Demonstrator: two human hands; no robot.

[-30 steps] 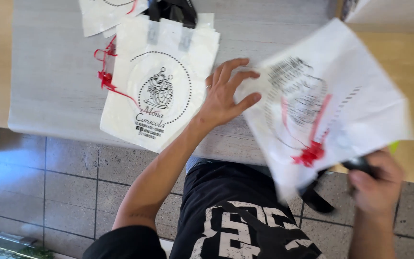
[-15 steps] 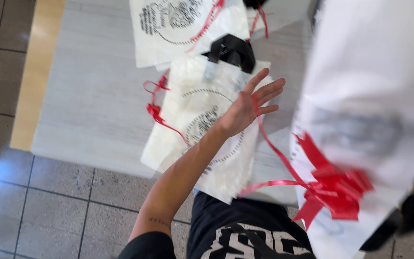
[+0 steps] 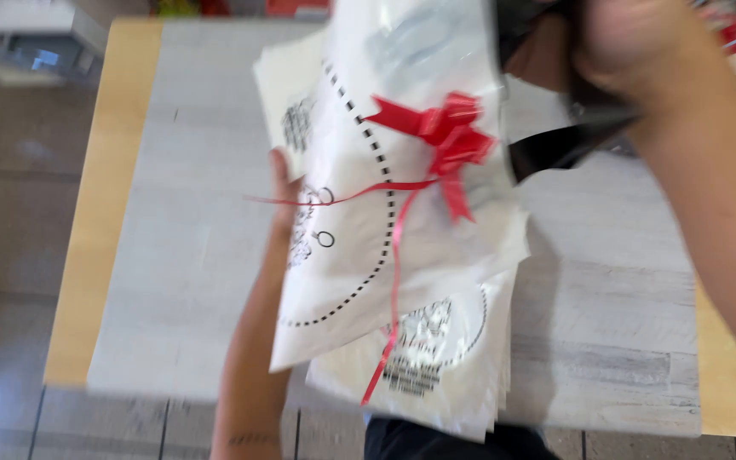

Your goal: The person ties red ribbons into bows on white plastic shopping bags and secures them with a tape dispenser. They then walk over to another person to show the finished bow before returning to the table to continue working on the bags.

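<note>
right hand point(image 3: 619, 51): clenched on black handles of white printed fabric bag with red ribbon bow point(image 3: 402, 213), lifted above pale wood-grain worktop point(image 3: 189, 255) | left hand point(image 3: 283, 192): mostly hidden behind bag, touching it; grip unclear

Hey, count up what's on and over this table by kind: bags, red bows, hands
White printed bags: at least 2, one held up and a stack lying beneath
Red ribbon bows: 1
Hands: 2, left hand, right hand
Total: 5

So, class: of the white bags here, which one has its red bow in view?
The raised top bag, with the red bow showing; the bags under it show only print.
</note>
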